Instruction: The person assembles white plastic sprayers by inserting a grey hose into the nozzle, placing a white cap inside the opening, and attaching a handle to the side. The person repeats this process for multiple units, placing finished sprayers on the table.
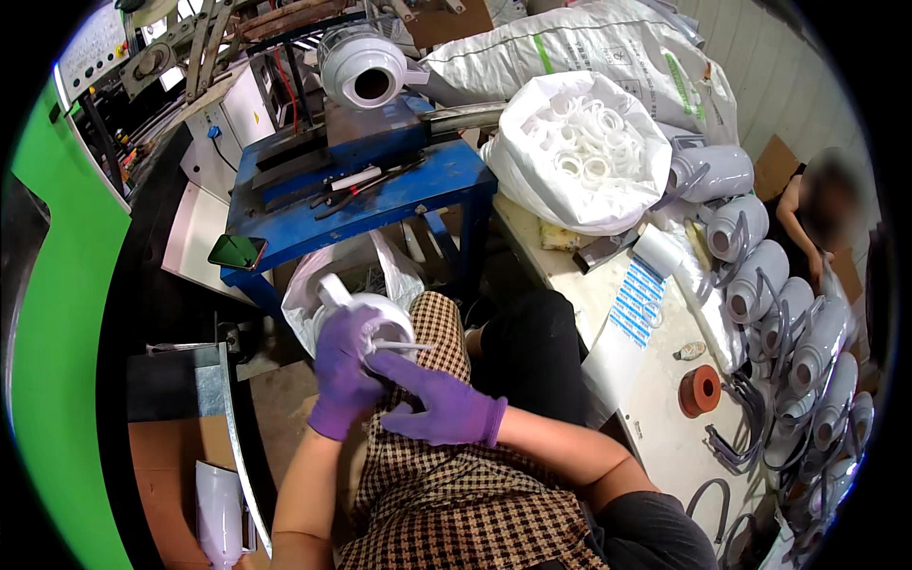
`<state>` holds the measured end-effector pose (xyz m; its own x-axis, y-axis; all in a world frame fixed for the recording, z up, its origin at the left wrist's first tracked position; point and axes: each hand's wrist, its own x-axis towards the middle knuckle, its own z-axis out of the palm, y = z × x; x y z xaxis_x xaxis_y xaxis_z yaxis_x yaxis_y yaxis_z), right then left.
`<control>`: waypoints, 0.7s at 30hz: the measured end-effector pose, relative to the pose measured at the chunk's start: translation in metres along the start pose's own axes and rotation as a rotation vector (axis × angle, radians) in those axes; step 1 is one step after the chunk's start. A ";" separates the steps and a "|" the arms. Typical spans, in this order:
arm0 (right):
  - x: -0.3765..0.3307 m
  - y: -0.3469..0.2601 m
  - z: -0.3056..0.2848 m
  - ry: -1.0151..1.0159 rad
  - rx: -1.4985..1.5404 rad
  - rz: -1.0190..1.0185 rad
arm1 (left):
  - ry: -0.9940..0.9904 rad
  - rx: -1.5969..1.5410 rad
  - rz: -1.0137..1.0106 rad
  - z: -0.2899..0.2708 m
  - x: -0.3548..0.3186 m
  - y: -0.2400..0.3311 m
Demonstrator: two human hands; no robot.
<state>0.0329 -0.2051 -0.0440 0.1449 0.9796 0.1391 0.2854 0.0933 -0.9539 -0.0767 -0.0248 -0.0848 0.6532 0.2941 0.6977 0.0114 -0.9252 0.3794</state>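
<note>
Carefully now: left hand (344, 370) grips the white plastic jug (366, 318) over the lap; right hand (439, 404), pinching a thin blade (404, 347), should trim lightly along its rim.

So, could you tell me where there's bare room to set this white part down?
The light table has a bare patch between the orange ring and the striped sheet. Its right side is crowded with white jugs and grey handles. The blue bench has a free corner on its right; tools fill its middle.
</note>
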 end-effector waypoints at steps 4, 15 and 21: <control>0.003 -0.013 -0.086 0.381 -0.457 -0.474 | 0.246 -0.055 -0.344 -0.034 0.010 -0.024; -0.230 0.092 -0.270 0.527 -1.574 0.840 | 0.462 0.013 -0.094 -0.073 -0.047 -0.026; -0.266 0.143 -0.285 0.803 -1.512 0.519 | 0.123 0.052 -0.152 -0.083 -0.046 0.011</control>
<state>0.3049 -0.5026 -0.1417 0.7414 0.4916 0.4569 0.5318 -0.8455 0.0467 -0.1695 -0.0286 -0.0623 0.5439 0.4553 0.7049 0.1441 -0.8782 0.4561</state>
